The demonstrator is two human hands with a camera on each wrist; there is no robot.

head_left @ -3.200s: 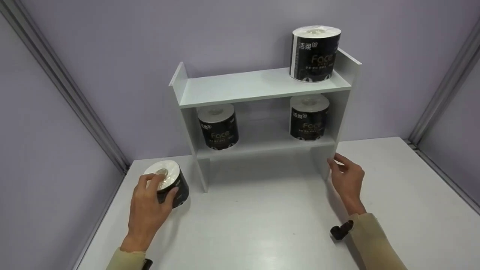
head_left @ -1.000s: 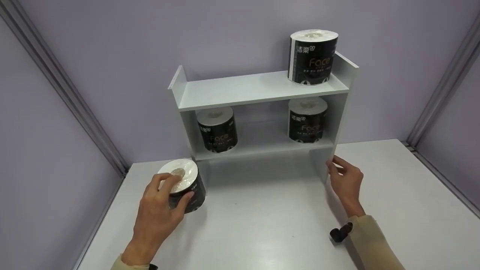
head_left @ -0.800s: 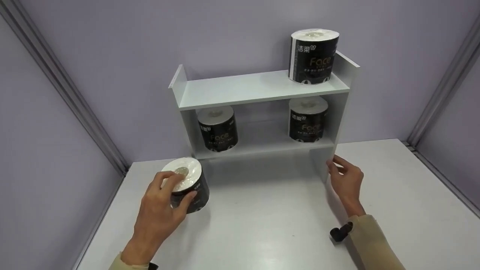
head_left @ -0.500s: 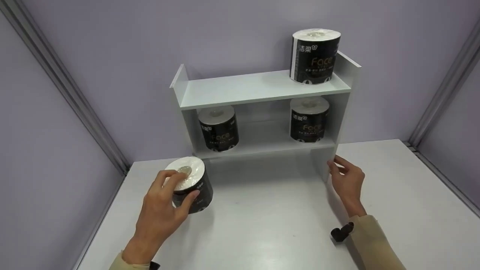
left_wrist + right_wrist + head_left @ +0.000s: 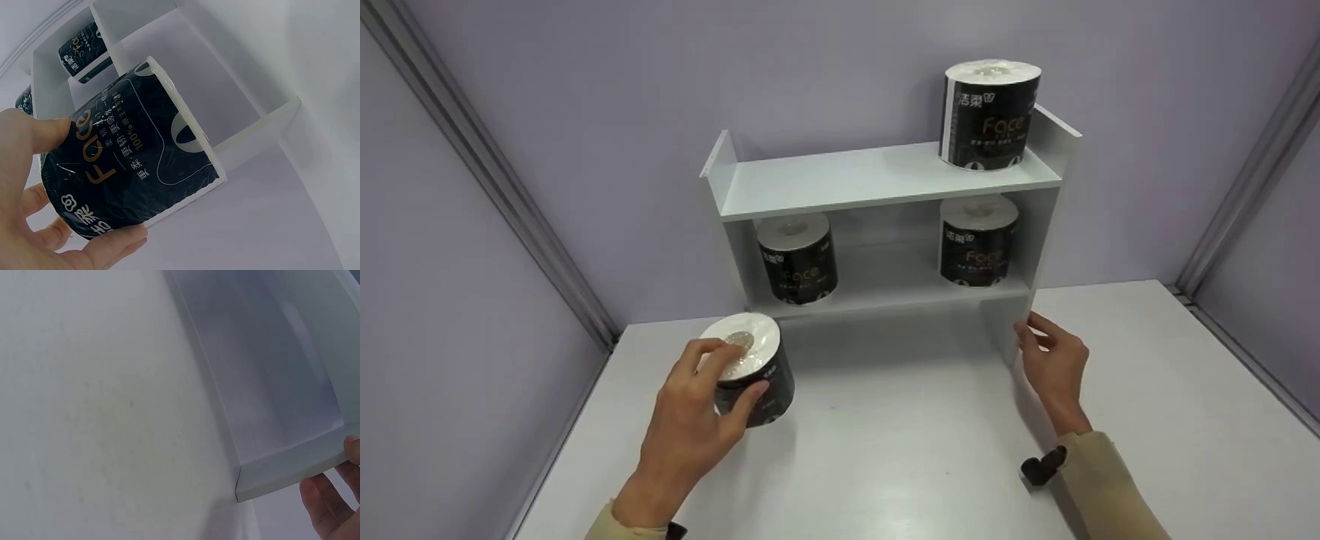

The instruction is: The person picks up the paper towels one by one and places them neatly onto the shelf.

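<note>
My left hand grips a toilet paper roll in black wrapping, thumb on its side and fingers over the white top. In the left wrist view the roll hangs off the table, in front of the shelf's left leg. My right hand pinches the front edge of the shelf's right side panel, low down; the right wrist view shows thumb and fingers on either side of that panel. The white two-tier shelf holds a roll at middle left, another roll at middle right, and a third roll at top right.
The shelf stands on a white table near a pale purple back wall. Grey metal posts mark the left and right corners. The upper board is bare left of its roll.
My left hand has carried its roll up off the table and to the right, to the front of the shelf's left leg. The right hand keeps its place on the panel.
</note>
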